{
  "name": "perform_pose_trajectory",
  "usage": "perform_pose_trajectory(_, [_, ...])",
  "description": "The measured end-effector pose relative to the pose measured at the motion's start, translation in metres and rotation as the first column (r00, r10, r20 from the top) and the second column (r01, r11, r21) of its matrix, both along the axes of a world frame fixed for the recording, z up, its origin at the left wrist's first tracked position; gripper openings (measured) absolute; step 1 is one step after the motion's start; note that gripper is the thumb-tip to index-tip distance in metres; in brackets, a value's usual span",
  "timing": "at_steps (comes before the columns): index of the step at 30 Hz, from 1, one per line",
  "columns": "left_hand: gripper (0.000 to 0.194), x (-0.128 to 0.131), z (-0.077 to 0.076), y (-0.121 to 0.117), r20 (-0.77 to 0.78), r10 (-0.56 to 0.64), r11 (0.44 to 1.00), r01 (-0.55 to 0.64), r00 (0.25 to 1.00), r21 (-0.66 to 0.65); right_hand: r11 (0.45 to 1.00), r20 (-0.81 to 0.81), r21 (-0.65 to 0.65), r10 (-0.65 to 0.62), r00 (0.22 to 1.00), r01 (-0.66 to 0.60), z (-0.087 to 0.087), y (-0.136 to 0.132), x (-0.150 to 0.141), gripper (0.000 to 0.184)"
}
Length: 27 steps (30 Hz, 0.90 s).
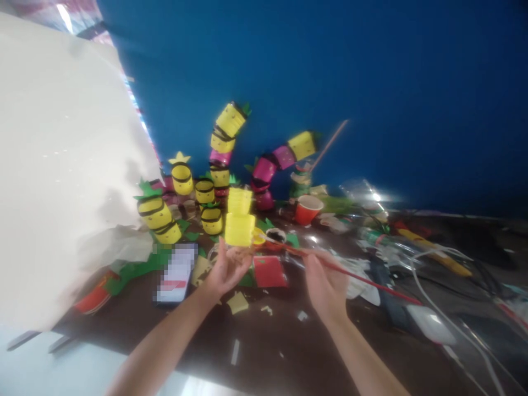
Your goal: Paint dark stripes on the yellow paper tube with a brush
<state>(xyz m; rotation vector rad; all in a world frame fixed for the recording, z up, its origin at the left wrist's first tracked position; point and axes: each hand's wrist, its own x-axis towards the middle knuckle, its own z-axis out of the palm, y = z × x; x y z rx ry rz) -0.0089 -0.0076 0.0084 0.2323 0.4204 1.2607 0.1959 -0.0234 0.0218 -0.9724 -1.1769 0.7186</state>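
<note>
My left hand [226, 268] is raised over the dark table [264, 341], its fingers closed under a yellow ribbed paper cup [239, 229], with a second yellow cup [240, 200] stacked on top. My right hand [325, 283] grips a long red paintbrush [363, 279] in a pinch. The brush tip points left, close to the base of the yellow cup. The picture is blurred by motion.
Several yellow and pink cup figures with black bands and green leaves [181, 192] stand stacked against the blue wall. A red cup [307, 209], a red paper square [269, 271], a pixelated phone [177, 272], paper scraps, white cables [437, 297] and a large white sheet [61, 165] lie around.
</note>
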Motion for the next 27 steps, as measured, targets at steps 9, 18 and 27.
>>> perform_pose_trajectory(9, [0.064,-0.001,0.001,0.000,-0.004,0.001,1.000,-0.001,1.000,-0.002,0.998,-0.018,-0.040,-0.046,0.999,0.045,0.009,0.001,-0.003,0.019])
perform_pose_trajectory(18, [0.060,-0.001,-0.002,0.000,0.019,-0.021,0.999,0.021,1.000,0.025,0.977,-0.207,0.027,0.213,0.955,-0.212,0.020,-0.003,-0.001,0.014])
perform_pose_trajectory(27, [0.061,-0.002,-0.007,0.000,-0.085,-0.003,1.000,0.001,0.996,-0.028,0.992,0.097,0.042,0.115,0.989,-0.119,0.005,-0.004,0.006,0.013])
